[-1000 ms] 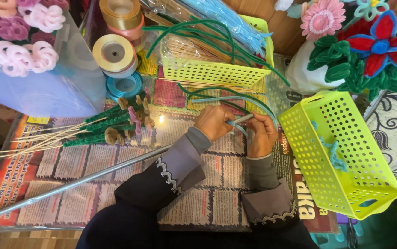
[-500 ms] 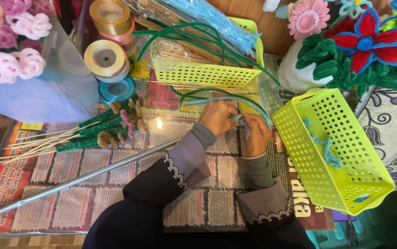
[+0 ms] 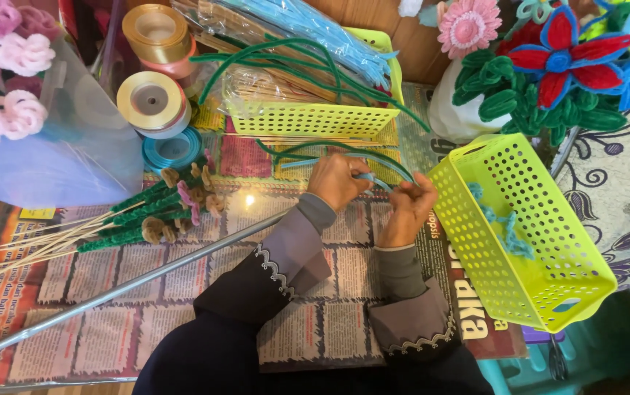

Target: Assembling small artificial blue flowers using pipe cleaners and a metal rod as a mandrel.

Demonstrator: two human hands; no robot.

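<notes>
While both hands sit close together over the middle of the counter point(image 3: 183, 292), which is covered in newspaper sheets, they're working the same light blue pipe cleaner point(image 3: 368, 178). The left hand point(image 3: 338, 181) has its fingers curled shut around one end of it, and the right hand point(image 3: 409, 208) is pinched closed on the other end, so the fuzzy blue strand bridges the small gap between them. Looping behind the hands is a green pipe cleaner point(image 3: 344, 148) that arcs across the paper.

Just right of the right hand there's a yellow-green perforated basket point(image 3: 549, 241), tilted, with a few light blue pipe cleaner bits point(image 3: 509, 230) lying inside. A second yellow-green basket point(image 3: 308, 118) sits farther back, stuffed with long green stems and a clear bag of light blue pipe cleaners point(image 3: 330, 29).

Off to the left lies a bundle of wooden skewers with green-wrapped stems and little brown and pink buds point(image 3: 161, 212), pointing toward the hands. Behind that are ribbon rolls: a gold one point(image 3: 155, 31), a cream-gold one point(image 3: 152, 102) and a light blue one point(image 3: 172, 150). A thin metal rod point(image 3: 110, 292) runs diagonally across the counter and passes under the left sleeve.

Top left is a clear wrap of pink and purple fuzzy flowers point(image 3: 8, 110). Top right is a white vase point(image 3: 461, 110) with a pink flower point(image 3: 469, 25), a red and blue one point(image 3: 560, 58) and chunky green leaves.
</notes>
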